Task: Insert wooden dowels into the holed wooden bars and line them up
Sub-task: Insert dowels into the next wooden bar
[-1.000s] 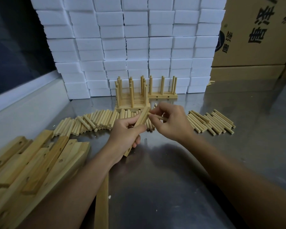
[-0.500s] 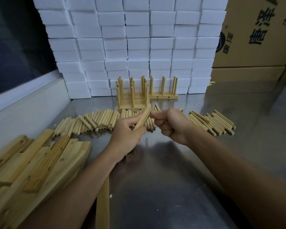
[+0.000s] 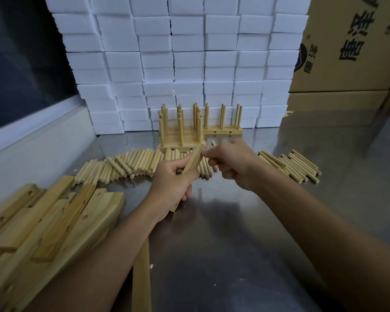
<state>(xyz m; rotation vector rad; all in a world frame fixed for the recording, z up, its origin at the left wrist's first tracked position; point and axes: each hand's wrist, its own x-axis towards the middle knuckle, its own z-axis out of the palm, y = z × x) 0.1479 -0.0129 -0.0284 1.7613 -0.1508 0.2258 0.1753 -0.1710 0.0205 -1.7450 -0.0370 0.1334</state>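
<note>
My left hand (image 3: 172,182) grips a holed wooden bar (image 3: 195,158) tilted up over the steel table. My right hand (image 3: 231,164) is curled in a fist against the bar's upper end; the dowel it pinches is almost wholly hidden in the fingers. Loose dowels (image 3: 126,165) lie in a row behind my hands, with another heap of dowels (image 3: 295,165) at the right. Finished bars with upright dowels (image 3: 180,129) stand lined up at the back, one more finished bar (image 3: 223,131) beside them.
A pile of holed bars (image 3: 45,226) lies at the near left, and one bar (image 3: 142,280) lies under my left forearm. White foam blocks (image 3: 189,64) are stacked behind; cardboard boxes (image 3: 351,52) stand at the back right. A raised ledge (image 3: 38,140) runs along the left.
My right hand has closed into a fist and pressed in against the bar's upper end; the dowel that stuck out of it a second ago is now hidden. The left hand barely moved.
</note>
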